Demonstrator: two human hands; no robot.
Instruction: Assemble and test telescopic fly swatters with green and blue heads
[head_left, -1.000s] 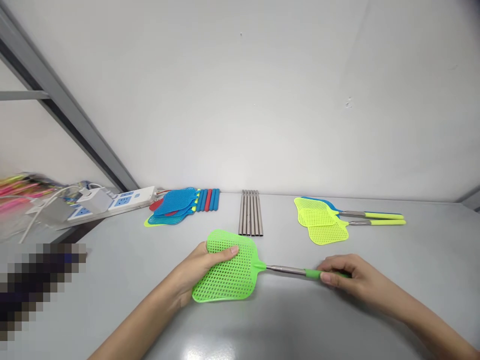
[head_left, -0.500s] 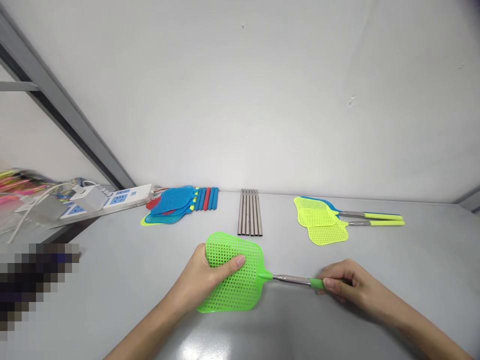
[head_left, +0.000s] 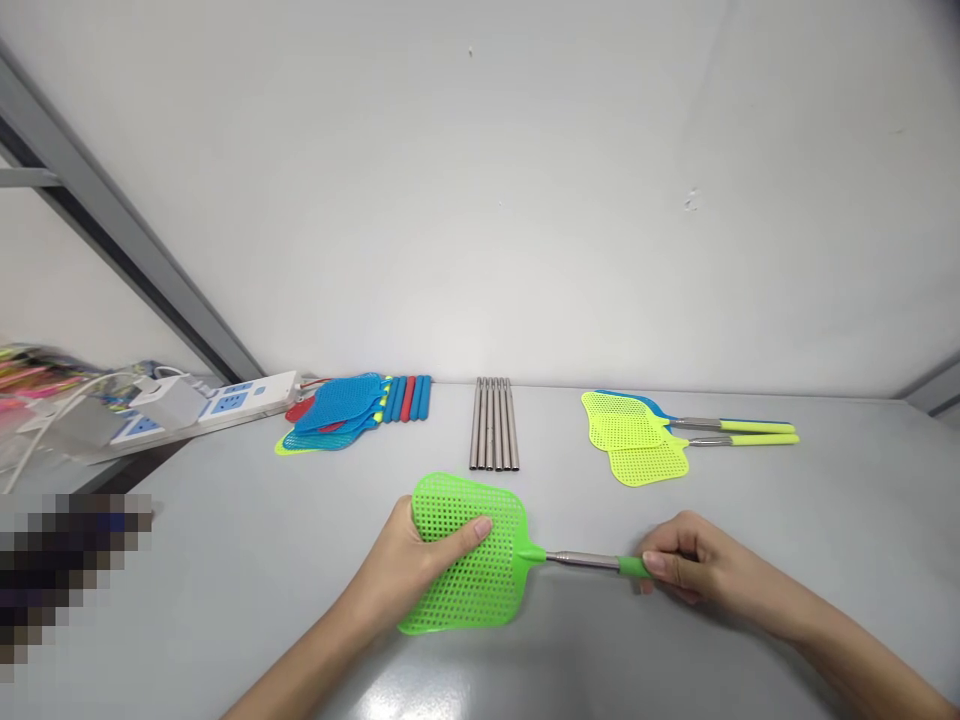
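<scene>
A green fly swatter (head_left: 495,575) lies across the front of my view, its mesh head to the left. My left hand (head_left: 420,555) grips that head, thumb on top and fingers hidden beneath. A metal rod (head_left: 583,560) joins the head to a green handle (head_left: 631,567). My right hand (head_left: 690,560) pinches the handle's end, hiding part of it. Beyond the swatter, several metal tubes (head_left: 493,425) lie side by side. Swatters with yellow heads (head_left: 649,466) and a blue one rest at the right, rods and handles attached.
At the back left are stacked blue swatter heads (head_left: 345,405) with red and yellow ones underneath. Beside them lies a row of blue and red handles (head_left: 407,398). A white power strip (head_left: 255,395) with plugs and cables runs along the left edge. A wall (head_left: 525,200) rises behind the table.
The view has shifted slightly, so the things at the back sit a little further left. Both hands keep their hold on the green swatter, which has hardly moved.
</scene>
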